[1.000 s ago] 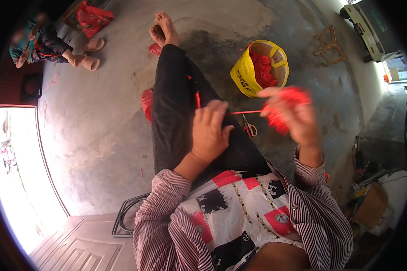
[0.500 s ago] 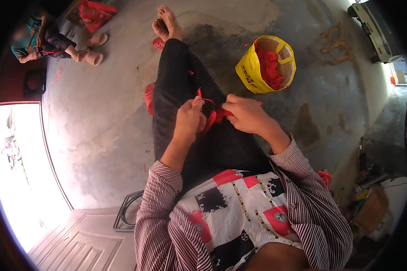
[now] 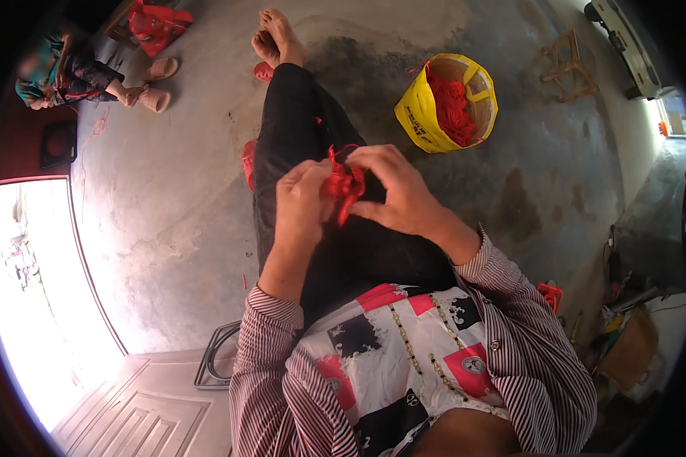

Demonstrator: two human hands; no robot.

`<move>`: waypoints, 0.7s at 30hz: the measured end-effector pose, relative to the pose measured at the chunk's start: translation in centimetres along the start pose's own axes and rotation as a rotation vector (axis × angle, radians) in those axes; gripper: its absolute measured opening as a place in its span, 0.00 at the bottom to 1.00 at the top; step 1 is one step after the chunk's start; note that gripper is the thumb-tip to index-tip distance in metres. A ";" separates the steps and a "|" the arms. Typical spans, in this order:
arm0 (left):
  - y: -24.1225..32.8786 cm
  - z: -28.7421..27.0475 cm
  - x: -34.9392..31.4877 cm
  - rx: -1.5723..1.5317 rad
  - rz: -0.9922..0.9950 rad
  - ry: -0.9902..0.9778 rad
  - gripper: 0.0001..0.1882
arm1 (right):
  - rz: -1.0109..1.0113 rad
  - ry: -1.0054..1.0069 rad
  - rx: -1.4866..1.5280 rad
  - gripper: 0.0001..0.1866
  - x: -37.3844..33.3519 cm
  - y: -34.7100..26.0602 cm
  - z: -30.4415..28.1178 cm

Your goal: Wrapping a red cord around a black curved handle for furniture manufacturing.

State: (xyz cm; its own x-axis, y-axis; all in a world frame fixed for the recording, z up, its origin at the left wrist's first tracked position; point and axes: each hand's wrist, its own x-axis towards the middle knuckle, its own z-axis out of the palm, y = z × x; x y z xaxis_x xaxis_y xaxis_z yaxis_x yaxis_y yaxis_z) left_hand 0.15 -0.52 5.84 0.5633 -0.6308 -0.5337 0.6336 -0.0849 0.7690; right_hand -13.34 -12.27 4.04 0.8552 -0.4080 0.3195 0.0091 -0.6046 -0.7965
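Observation:
Over my black-trousered lap I have a small bundle of red cord or ribbon [image 3: 344,186], loosely looped, with a thin end sticking up at its top. My left hand [image 3: 301,202] is closed on the bundle's left side, fingers pinched together. From the right, my right hand [image 3: 400,190] curves around it, the thumb at its lower edge and the fingertips at its upper loop. Motion blurs the bundle's finer shape, and the fingers partly hide it. Beyond my right hand, a yellow bag [image 3: 418,114] on the floor holds a heap of similar red pieces [image 3: 451,107].
Red slippers [image 3: 248,161] lie beside my crossed legs. At the far left another person [image 3: 61,72] sits near a red bag [image 3: 156,29]. A wooden stool frame [image 3: 570,68] stands at far right. A folded metal frame [image 3: 215,358] is at lower left.
The cord was stretched between my hands in an open loop; now it is gathered into a bunch. My right hand has moved left and its fingers have spread around the bundle.

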 end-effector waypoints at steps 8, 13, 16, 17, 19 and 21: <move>-0.6 0.4 0.6 -0.178 -0.136 -0.111 0.10 | 0.282 0.372 1.107 0.16 0.3 0.2 -9.4; -2.9 -1.3 2.4 -0.059 -0.160 -0.165 0.09 | 0.216 0.584 1.156 0.17 -1.4 4.2 -17.0; -3.5 -0.6 2.4 0.065 -0.123 -0.116 0.09 | 0.492 0.519 1.134 0.15 -2.6 7.3 -12.2; -3.7 -0.8 2.4 0.123 -0.054 -0.085 0.09 | 0.642 0.458 1.029 0.16 -1.8 5.6 -8.8; -4.0 -0.6 2.4 0.191 0.012 -0.061 0.09 | 0.664 0.150 0.883 0.18 -1.2 3.9 -3.9; -4.3 -0.4 2.3 0.163 0.008 -0.002 0.10 | 0.801 -0.043 0.689 0.12 -1.0 2.7 -0.5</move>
State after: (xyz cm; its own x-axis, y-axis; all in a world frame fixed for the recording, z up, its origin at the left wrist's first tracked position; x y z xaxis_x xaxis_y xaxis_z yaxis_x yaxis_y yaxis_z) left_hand -1.10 -1.34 1.14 0.5667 -0.6331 -0.5273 0.5347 -0.2043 0.8200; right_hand -14.46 -13.86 1.79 0.7591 -0.4835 -0.4359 -0.2853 0.3549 -0.8903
